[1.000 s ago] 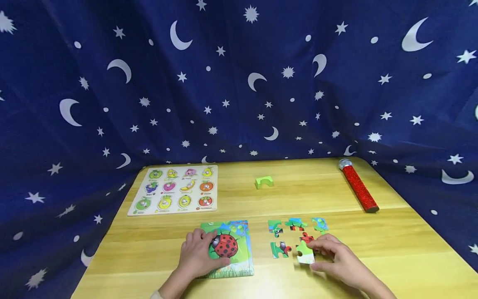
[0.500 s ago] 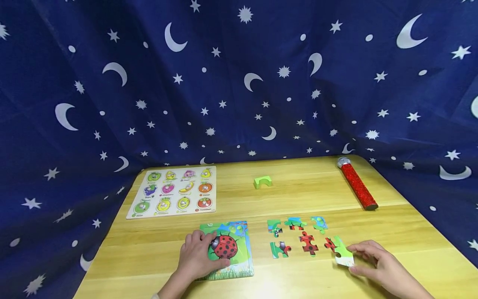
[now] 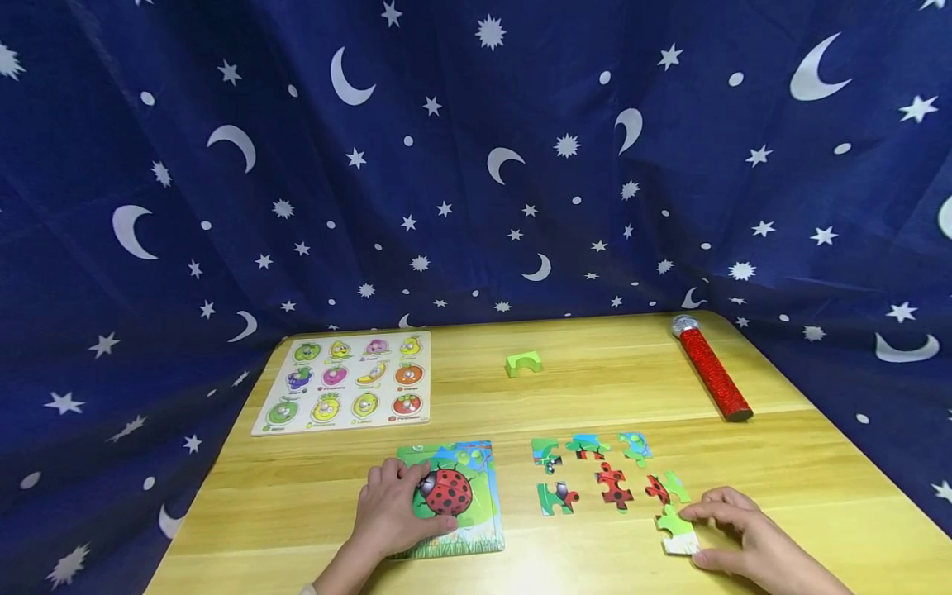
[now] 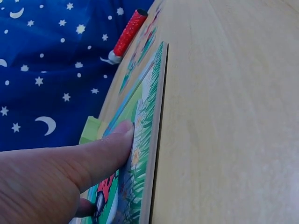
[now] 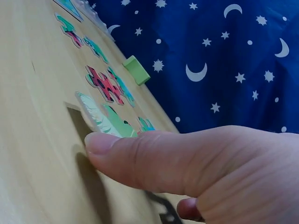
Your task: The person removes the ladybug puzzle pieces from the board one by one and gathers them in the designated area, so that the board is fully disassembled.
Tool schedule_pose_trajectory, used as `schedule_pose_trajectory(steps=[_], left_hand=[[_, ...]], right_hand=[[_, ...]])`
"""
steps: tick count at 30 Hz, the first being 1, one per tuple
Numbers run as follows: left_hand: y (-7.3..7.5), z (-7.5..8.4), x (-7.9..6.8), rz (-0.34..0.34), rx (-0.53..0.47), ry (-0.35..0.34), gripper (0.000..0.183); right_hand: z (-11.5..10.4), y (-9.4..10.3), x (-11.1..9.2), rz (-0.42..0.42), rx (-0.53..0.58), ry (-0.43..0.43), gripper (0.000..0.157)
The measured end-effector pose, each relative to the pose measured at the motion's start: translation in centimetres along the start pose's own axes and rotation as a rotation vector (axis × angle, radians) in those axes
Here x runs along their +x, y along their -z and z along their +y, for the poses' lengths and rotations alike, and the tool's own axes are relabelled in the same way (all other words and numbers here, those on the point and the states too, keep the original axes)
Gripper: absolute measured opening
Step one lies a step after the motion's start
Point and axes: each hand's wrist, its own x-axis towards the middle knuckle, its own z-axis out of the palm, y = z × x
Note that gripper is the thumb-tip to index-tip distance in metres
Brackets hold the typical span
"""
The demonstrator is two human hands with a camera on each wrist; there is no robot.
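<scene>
In the head view, my left hand [image 3: 390, 511] rests on the ladybug picture board [image 3: 487, 496], which lies flat on the table. Its thumb is stretched straight over the board's grassy lower part in the left wrist view. My right hand [image 3: 736, 533] pinches a green and white jigsaw piece [image 3: 675, 529] by its right edge, between thumb and fingers. Just behind that piece lies a red and green piece [image 3: 658, 488]. A red spotted piece [image 3: 614, 486] and several other ladybug pieces, such as a green corner piece [image 3: 545, 452], are spread between the hands.
A fruit peg puzzle board [image 3: 345, 383] lies at the back left of the wooden table [image 3: 461, 397]. Behind the pieces stands a small green arch block [image 3: 524, 364]. A glittery red toy microphone [image 3: 712, 370] lies at the back right, before a starry blue cloth [image 3: 446, 165].
My right hand has carried the green and white piece rightward, off the red spotted piece, then slightly toward me beside the red and green one. The left hand stays on the board.
</scene>
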Motion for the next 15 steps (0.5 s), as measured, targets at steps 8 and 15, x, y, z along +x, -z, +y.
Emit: schedule_pose_trajectory(steps=[8,15], left_hand=[[-0.03,0.03,0.02,-0.009,-0.009,0.004,0.095],[0.08,0.05,0.0,-0.012,-0.009,0.006,0.094]], right_hand=[[0.24,0.36,-0.57,-0.027,-0.015,-0.021,0.037],[0.72,0.77,-0.92,-0.093,-0.021,-0.095,0.037]])
